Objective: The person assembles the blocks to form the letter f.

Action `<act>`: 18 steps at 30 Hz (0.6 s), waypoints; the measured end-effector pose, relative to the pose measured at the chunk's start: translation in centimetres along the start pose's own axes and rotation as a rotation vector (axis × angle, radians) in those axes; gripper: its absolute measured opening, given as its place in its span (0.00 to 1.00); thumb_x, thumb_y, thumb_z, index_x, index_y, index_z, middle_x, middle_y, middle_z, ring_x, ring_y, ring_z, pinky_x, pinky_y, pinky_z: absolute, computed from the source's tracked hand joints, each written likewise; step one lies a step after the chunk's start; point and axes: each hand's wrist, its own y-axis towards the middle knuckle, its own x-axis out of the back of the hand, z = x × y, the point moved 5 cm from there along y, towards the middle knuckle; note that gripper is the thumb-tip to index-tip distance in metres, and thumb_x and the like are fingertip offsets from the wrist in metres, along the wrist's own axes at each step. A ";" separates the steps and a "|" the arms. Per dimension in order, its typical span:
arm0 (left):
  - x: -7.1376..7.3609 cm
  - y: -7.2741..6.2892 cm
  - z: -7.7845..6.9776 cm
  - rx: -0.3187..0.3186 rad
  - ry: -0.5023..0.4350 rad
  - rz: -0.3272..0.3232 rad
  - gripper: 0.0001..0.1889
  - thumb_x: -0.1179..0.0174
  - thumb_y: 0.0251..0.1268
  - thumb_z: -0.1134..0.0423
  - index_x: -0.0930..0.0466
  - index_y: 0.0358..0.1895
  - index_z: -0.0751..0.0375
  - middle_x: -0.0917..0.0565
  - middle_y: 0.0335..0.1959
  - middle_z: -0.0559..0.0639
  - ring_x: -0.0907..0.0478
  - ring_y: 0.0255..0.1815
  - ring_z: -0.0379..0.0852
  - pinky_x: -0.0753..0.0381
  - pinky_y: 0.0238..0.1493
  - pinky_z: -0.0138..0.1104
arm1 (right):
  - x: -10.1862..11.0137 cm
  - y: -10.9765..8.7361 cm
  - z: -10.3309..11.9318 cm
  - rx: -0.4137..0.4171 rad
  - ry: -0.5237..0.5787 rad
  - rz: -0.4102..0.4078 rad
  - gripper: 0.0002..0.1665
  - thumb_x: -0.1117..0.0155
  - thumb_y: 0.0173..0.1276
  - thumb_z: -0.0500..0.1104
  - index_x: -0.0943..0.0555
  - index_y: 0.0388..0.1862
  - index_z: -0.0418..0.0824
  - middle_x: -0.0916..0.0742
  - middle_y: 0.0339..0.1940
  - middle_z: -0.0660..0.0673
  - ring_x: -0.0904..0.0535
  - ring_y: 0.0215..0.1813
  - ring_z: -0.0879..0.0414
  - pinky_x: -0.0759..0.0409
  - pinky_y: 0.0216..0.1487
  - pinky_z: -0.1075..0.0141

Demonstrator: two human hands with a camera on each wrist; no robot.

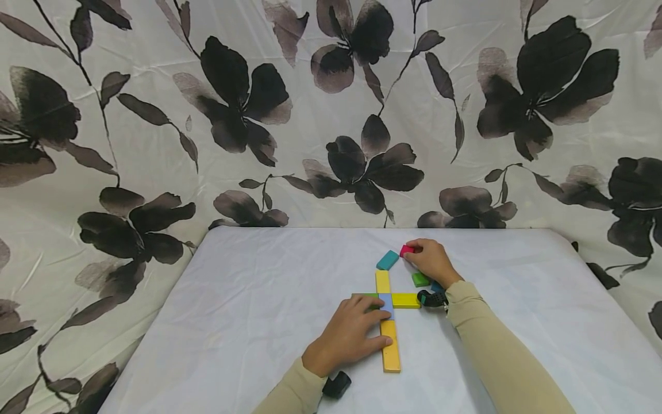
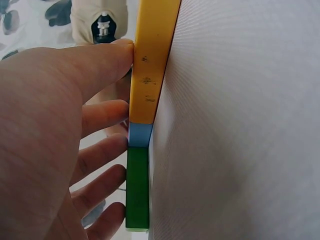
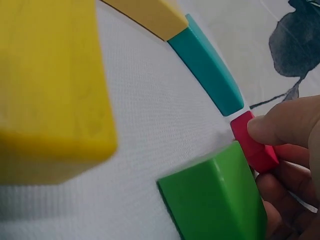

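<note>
My right hand [image 1: 434, 261] pinches a small red block [image 3: 255, 142] between thumb and fingers at the far end of a teal block [image 3: 207, 72]. A narrow gap shows between the two in the right wrist view. My left hand [image 1: 347, 329] rests on the block cross, its fingers spread and fairly straight. Fingertips touch the light blue centre block [image 1: 386, 307] and the green left block [image 2: 137, 187]; the thumb touches the orange-yellow lower block [image 1: 391, 357]. A pale yellow block [image 1: 382, 281] stands above the centre, and a bright yellow block [image 1: 405, 301] extends right.
Near my right hand lies a green block [image 1: 421, 280], with a dark blue block [image 1: 437, 286] partly hidden by the wrist. White cloth [image 1: 248, 305] covers the table. A floral sheet [image 1: 331, 115] hangs behind its back edge.
</note>
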 end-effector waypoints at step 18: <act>-0.2 0.0 0.0 0.009 -0.009 0.009 0.27 0.41 0.65 0.33 0.19 0.63 0.38 0.27 0.65 0.37 0.35 0.66 0.42 0.32 0.66 0.44 | -0.2 0.1 0.3 0.005 -0.028 0.022 0.25 0.35 0.72 0.44 0.20 0.63 0.32 0.19 0.59 0.32 0.24 0.55 0.41 0.26 0.62 0.47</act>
